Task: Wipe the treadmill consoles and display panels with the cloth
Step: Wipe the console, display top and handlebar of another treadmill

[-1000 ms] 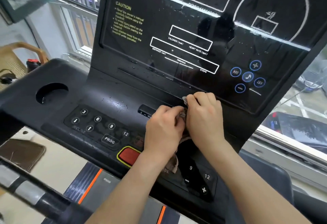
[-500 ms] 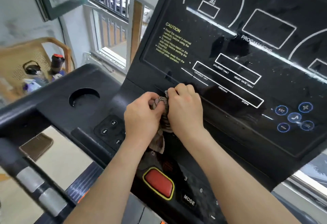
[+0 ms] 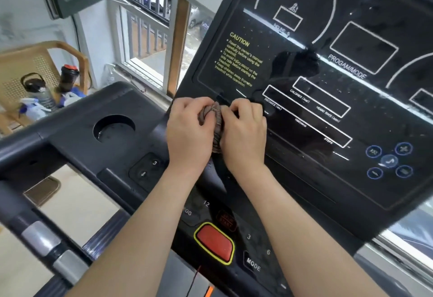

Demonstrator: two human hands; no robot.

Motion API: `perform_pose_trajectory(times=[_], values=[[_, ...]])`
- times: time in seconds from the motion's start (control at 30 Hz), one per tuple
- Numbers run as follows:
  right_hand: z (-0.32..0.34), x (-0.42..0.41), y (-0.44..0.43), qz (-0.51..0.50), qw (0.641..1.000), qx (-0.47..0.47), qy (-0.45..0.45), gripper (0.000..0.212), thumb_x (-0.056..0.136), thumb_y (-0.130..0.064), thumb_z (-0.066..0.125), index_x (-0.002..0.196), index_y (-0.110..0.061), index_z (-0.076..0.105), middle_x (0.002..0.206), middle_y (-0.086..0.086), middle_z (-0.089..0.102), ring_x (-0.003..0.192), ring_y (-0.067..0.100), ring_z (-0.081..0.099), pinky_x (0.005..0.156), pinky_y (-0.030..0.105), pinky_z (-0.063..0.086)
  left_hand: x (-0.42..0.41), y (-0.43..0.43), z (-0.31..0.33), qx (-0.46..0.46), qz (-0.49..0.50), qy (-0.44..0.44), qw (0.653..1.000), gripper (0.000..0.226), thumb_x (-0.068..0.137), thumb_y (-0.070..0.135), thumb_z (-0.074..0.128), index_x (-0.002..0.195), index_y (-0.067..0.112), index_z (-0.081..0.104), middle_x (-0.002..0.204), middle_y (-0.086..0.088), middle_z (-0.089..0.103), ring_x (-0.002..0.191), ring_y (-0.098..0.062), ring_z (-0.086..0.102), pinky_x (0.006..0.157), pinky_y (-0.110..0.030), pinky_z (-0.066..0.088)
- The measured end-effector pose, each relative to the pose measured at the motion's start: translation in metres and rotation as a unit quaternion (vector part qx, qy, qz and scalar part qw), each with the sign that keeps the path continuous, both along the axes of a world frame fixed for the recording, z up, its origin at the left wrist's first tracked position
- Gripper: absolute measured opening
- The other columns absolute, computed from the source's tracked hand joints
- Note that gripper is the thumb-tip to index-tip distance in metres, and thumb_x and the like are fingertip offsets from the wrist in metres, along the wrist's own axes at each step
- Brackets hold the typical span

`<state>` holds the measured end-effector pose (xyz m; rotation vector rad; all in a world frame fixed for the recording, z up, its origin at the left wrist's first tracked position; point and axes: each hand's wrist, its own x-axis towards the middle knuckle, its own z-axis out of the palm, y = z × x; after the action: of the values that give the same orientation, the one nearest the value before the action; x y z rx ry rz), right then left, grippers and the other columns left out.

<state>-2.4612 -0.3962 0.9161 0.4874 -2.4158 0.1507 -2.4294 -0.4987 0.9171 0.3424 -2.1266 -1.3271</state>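
Head view: the left hand [image 3: 188, 130] and right hand [image 3: 244, 130] both clutch the bunched brown cloth [image 3: 214, 118], held between them at the lower left edge of the treadmill's display panel [image 3: 328, 109], above the red stop button [image 3: 214, 242].

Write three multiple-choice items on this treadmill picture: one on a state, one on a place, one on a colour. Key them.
1. The cloth is:
A) bunched in the grip of the left hand and right hand
B) spread flat
C) dropped on the floor

2. The round cup holder lies:
A) right of the hands
B) left of the hands
C) between them

3. The big button near the wrists is:
A) green
B) blue
C) red, yellow-rimmed

Key:
1. A, the fingers of both hands curl round the wad.
2. B, the recess sits left of the left hand.
3. C, it has a red face with a yellow border.
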Motion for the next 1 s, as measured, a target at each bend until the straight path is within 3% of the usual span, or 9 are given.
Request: perform_pose_trajectory(times=[0.13, 0.23, 0.33, 0.43, 0.53, 0.63, 0.7, 0.8, 1.0], values=[[0.010, 0.011, 0.052, 0.004, 1.000, -0.017, 0.004, 0.021, 0.076, 0.003, 0.062, 0.091, -0.009, 0.069, 0.088, 0.007, 0.056, 0.077, 0.029, 0.049, 0.061, 0.041, 0.044, -0.009, 0.041, 0.010, -0.053, -0.060, 0.048, 0.996, 0.024, 0.086, 0.007, 0.060, 0.109, 0.016, 0.063, 0.108, 0.001, 0.055, 0.088, -0.001, 0.045, 0.077, -0.009, 0.035], [0.004, 0.037, 0.098, 0.011, 0.997, -0.079, 0.008, 0.021, 0.085, -0.002, 0.057, 0.103, -0.004, 0.068, 0.087, 0.010, 0.057, 0.070, 0.028, 0.054, 0.059, 0.040, 0.049, 0.000, 0.073, 0.000, -0.095, -0.084, 0.066, 0.990, 0.018, 0.082, 0.004, 0.064, 0.098, 0.013, 0.061, 0.095, 0.000, 0.063, 0.086, -0.013, 0.056, 0.077, -0.023, 0.043], [0.003, 0.070, 0.142, -0.055, 0.987, -0.149, -0.008, 0.019, 0.086, 0.000, 0.058, 0.104, -0.006, 0.063, 0.091, 0.010, 0.056, 0.067, 0.029, 0.055, 0.052, 0.033, 0.043, 0.019, 0.115, -0.012, -0.155, -0.124, 0.088, 0.976, 0.014, 0.079, 0.007, 0.067, 0.092, 0.012, 0.066, 0.090, -0.001, 0.069, 0.084, -0.020, 0.062, 0.079, -0.028, 0.044], [0.004, 0.096, 0.184, -0.145, 0.969, -0.198, -0.038, 0.020, 0.084, 0.006, 0.056, 0.098, -0.008, 0.061, 0.094, 0.011, 0.052, 0.067, 0.032, 0.052, 0.057, 0.031, 0.036, 0.038, 0.169, -0.016, -0.205, -0.196, 0.088, 0.955, 0.015, 0.081, 0.015, 0.056, 0.088, 0.015, 0.070, 0.087, 0.000, 0.071, 0.082, -0.021, 0.064, 0.079, -0.031, 0.046], [0.006, 0.114, 0.217, -0.205, 0.942, -0.264, -0.044, 0.026, 0.079, 0.009, 0.053, 0.094, -0.009, 0.062, 0.098, 0.008, 0.051, 0.079, 0.019, 0.047, 0.065, 0.027, 0.031, 0.053, 0.210, -0.014, -0.238, -0.252, 0.100, 0.933, 0.013, 0.083, 0.017, 0.056, 0.084, 0.017, 0.070, 0.083, 0.001, 0.070, 0.080, -0.021, 0.063, 0.074, -0.032, 0.047], [0.006, 0.131, 0.219, -0.195, 0.932, -0.303, -0.038, 0.023, 0.086, 0.004, 0.056, 0.104, -0.008, 0.063, 0.108, 0.007, 0.049, 0.085, 0.006, 0.041, 0.073, 0.016, 0.030, 0.058, 0.214, -0.020, -0.239, -0.310, 0.105, 0.914, 0.018, 0.087, 0.017, 0.058, 0.099, 0.012, 0.070, 0.101, -0.003, 0.069, 0.097, -0.022, 0.061, 0.089, -0.037, 0.048], [-0.002, 0.137, 0.207, -0.165, 0.950, -0.263, -0.033, 0.032, 0.089, -0.008, 0.063, 0.120, -0.007, 0.060, 0.119, 0.009, 0.047, 0.097, 0.007, 0.040, 0.087, 0.017, 0.034, 0.059, 0.200, -0.025, -0.264, -0.314, 0.115, 0.905, 0.027, 0.088, 0.016, 0.057, 0.112, 0.009, 0.067, 0.115, -0.006, 0.066, 0.109, -0.024, 0.058, 0.101, -0.039, 0.043], [-0.015, 0.126, 0.192, -0.128, 0.980, -0.150, -0.012, 0.041, 0.091, -0.016, 0.064, 0.131, -0.008, 0.058, 0.134, 0.015, 0.047, 0.112, 0.028, 0.043, 0.098, 0.036, 0.040, 0.050, 0.167, -0.026, -0.291, -0.260, 0.122, 0.913, 0.036, 0.087, 0.013, 0.049, 0.119, 0.009, 0.066, 0.121, -0.006, 0.064, 0.113, -0.024, 0.058, 0.103, -0.040, 0.044], [-0.011, 0.074, 0.152, -0.040, 0.998, 0.027, 0.036, 0.038, 0.085, -0.010, 0.070, 0.123, -0.010, 0.065, 0.125, 0.014, 0.060, 0.103, 0.031, 0.053, 0.086, 0.043, 0.048, 0.021, 0.097, -0.026, -0.278, -0.154, 0.082, 0.945, 0.039, 0.090, 0.017, 0.042, 0.119, 0.010, 0.068, 0.124, -0.003, 0.065, 0.118, -0.020, 0.057, 0.101, -0.033, 0.046]])
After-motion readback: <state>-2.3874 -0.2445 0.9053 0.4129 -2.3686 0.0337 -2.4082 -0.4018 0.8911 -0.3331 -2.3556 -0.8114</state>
